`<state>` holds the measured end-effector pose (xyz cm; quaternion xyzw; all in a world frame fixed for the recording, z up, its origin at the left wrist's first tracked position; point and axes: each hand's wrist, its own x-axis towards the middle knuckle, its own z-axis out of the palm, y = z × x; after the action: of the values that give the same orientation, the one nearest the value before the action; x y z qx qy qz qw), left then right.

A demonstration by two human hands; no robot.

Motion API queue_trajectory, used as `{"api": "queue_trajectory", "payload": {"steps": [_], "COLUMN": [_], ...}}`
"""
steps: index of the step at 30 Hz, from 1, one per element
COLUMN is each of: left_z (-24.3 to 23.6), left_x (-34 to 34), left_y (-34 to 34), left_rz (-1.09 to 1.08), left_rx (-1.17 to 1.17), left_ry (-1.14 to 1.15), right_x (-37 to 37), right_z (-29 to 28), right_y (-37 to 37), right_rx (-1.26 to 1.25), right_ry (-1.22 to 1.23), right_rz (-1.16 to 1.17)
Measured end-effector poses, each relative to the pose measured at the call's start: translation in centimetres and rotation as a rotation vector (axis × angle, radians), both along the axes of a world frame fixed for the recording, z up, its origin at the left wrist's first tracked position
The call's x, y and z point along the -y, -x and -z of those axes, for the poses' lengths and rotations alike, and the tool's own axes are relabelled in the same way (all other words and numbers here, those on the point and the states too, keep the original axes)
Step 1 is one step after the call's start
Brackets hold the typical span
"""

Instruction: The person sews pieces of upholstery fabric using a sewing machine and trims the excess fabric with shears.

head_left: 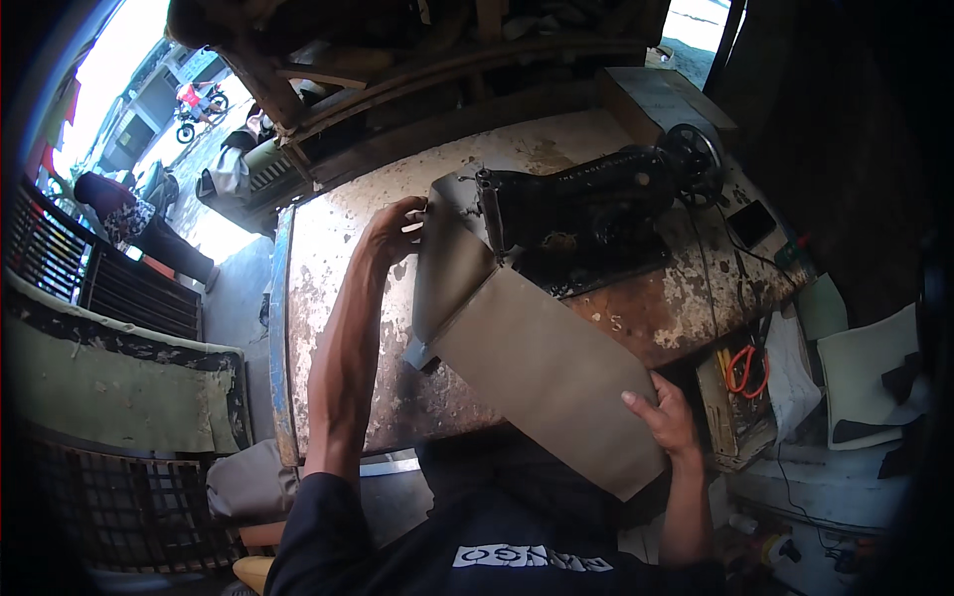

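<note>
A long tan piece of sheet material (556,372), like leatherette, runs slantwise from the sewing machine toward my body. A seam line crosses it where its darker, bent far part begins. The black sewing machine (586,204) has its needle end over the seam side of the piece. My left hand (399,228) is closed at the far left edge of the material, its fingers curled and the fingertips partly hidden. Nearer to me, my right hand (671,417) grips the piece's right edge, thumb on top and fingers underneath. A small grey flap (419,355) sticks out at the seam's left end.
The worn wooden table (333,258) has peeling paint. A dark phone-like slab (751,224) lies right of the handwheel (690,159). Orange-handled scissors (745,372) sit in an open drawer (730,422). Cables hang at the right. Another person (139,223) is at the left.
</note>
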<state>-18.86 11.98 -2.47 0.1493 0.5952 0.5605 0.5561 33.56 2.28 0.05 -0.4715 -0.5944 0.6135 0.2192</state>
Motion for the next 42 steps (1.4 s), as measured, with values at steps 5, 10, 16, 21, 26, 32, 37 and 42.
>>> {"api": "queue_trajectory", "payload": {"steps": [5,10,16,21,26,32,37,42], "left_z": [-3.6,-5.0,-6.2,-8.3,-7.5,-7.3,-0.7,1.9], "left_x": [3.7,7.1,12.4,15.4,15.2,15.9,10.5,10.9], "left_y": [-3.9,-3.0,-3.7,-2.6,4.9,-4.1,-18.0,-18.8], "left_rz": [0.151,0.383,0.544,0.736,0.64,0.086,0.432,0.374], "left_rx": [-0.339,-1.111,-1.789,-1.623,-1.766,-1.816,-1.623,-1.657], "left_ry": [-0.091,-0.04,-0.368,-0.12,0.308,-0.052,-0.38,-0.255], "right_x": [-5.7,-11.3,-6.2,-7.8,-10.6,-10.9,-11.3,-11.3], "right_z": [-5.6,-8.1,-3.0,3.3,3.5,3.2,2.7,2.5], "right_y": [-0.9,1.5,11.8,13.8,11.2,12.4,12.4,12.2], "right_rx": [0.351,0.888,0.316,0.52,0.648,0.638,0.622,0.624], "right_ry": [-0.302,-0.94,-1.177,-1.148,-1.064,-1.113,-1.098,-1.051], "right_rz": [-0.082,-0.041,-0.144,-0.463,-0.62,-0.711,-0.706,-0.71]}}
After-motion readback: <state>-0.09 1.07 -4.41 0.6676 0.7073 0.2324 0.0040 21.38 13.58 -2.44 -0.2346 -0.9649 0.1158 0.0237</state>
